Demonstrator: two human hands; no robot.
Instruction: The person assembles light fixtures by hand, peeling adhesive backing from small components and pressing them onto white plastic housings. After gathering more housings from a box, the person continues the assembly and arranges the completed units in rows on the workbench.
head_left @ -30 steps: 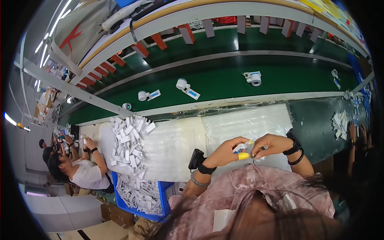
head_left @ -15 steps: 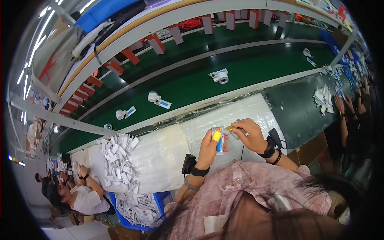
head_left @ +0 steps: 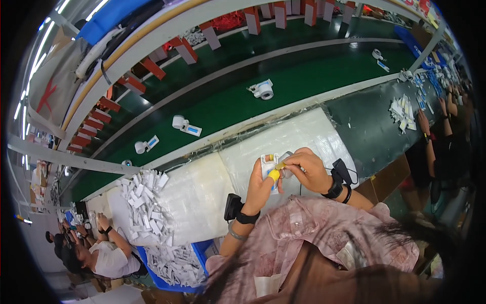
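Over the white padded mat (head_left: 288, 129), my left hand (head_left: 259, 190) grips a white plastic housing (head_left: 265, 166) with a bit of blue on it. A yellow cover wraps the left thumb. From the other side my right hand (head_left: 315, 173) pinches a small yellowish piece (head_left: 280, 165) against the housing's upper part; its exact kind is too small to tell. A grey rounded part (head_left: 288, 173) sits beneath the right fingers, partly hidden by them. Both hands are close together, almost touching.
Many white plastic pieces lie heaped (head_left: 147, 202) to the left, above a filled blue bin (head_left: 202, 253). Beyond the mat runs a green conveyor (head_left: 217, 109) carrying white camera-like units (head_left: 263, 90). White parts (head_left: 402, 114) lie at right, near co-workers' hands (head_left: 424, 121). Another person (head_left: 106, 256) works at left.
The yellowish piece, seen earlier as a strip sticking out sideways, is now tucked close to the housing. My right fingers have come nearer the left thumb. The whole view has shifted slightly.
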